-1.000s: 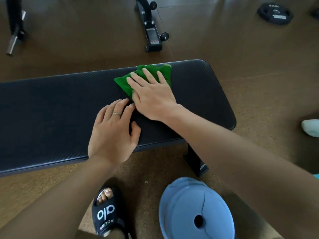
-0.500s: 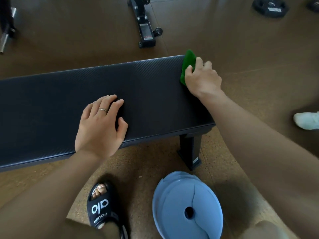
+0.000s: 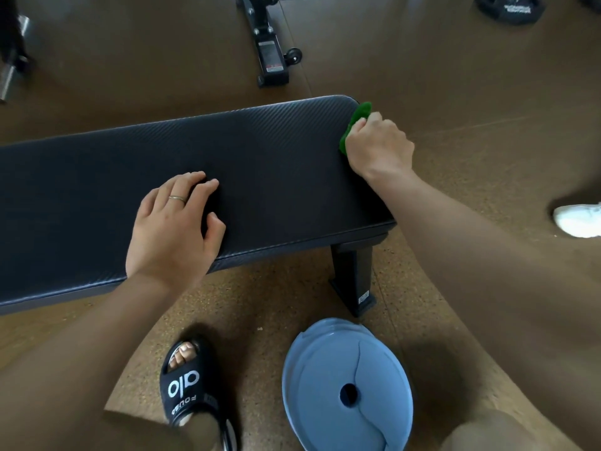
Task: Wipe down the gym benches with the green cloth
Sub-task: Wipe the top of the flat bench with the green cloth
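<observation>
the right hand grips the cloth at the bench's right end, upper right of centre, while the left hand rests open mid-pad, the unwiped length running leftward.

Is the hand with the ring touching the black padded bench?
Touching. The head view shows the left hand resting on the black padded bench, fingertips on its top.

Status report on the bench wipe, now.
Right hand grips green cloth at bench end. Left hand rests flat on pad. Nothing in the way.
</observation>
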Demonstrator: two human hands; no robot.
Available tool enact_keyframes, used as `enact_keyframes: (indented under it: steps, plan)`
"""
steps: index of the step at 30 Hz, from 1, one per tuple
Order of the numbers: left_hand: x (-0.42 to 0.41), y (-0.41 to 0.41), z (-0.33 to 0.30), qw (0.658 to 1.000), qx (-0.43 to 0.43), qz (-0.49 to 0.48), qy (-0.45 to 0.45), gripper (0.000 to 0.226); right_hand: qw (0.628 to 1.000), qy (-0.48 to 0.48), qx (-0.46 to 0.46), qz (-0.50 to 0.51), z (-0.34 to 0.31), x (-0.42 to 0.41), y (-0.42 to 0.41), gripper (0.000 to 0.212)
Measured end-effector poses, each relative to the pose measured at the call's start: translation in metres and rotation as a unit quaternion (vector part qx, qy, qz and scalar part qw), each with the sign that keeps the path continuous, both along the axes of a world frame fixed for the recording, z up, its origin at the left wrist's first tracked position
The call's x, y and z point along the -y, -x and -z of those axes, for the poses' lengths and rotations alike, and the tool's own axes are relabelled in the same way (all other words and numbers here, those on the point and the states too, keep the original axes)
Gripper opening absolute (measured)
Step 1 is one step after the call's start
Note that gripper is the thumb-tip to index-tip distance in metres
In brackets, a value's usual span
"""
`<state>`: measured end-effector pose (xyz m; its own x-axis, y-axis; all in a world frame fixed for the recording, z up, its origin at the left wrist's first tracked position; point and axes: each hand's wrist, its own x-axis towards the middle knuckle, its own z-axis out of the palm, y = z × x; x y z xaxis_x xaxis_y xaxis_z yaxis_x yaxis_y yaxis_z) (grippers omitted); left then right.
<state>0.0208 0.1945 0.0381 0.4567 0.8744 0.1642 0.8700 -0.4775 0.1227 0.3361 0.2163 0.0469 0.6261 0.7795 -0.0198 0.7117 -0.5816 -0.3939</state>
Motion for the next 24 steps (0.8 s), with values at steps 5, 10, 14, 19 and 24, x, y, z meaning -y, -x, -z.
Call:
enact_keyframes:
  steps: [5, 10, 14, 19, 24]
  plan:
    - [0.005, -0.001, 0.001, 1.0, 0.002, -0.007, 0.012, 0.045, 0.999, -0.004, 0.038, 0.009, 0.009, 0.088, 0.021, 0.045]
    - [0.006, -0.001, -0.001, 1.0, 0.004, -0.005, 0.012, 0.044, 0.998, -0.027, 0.019, 0.054, 0.015, 0.107, 0.038, 0.046]
    - [0.004, -0.001, -0.002, 1.0, 0.014, -0.009, 0.013, 0.044, 0.997, 0.002, -0.062, 0.054, 0.0, 0.065, 0.01, 0.048]
    - [0.008, -0.002, 0.001, 1.0, 0.016, -0.007, -0.004, 0.043, 0.999, -0.011, -0.025, 0.035, 0.002, 0.07, 0.015, 0.048]
    - [0.007, -0.002, 0.004, 1.0, 0.016, -0.009, -0.011, 0.042, 0.993, -0.096, 0.045, 0.054, 0.031, 0.113, 0.05, 0.052]
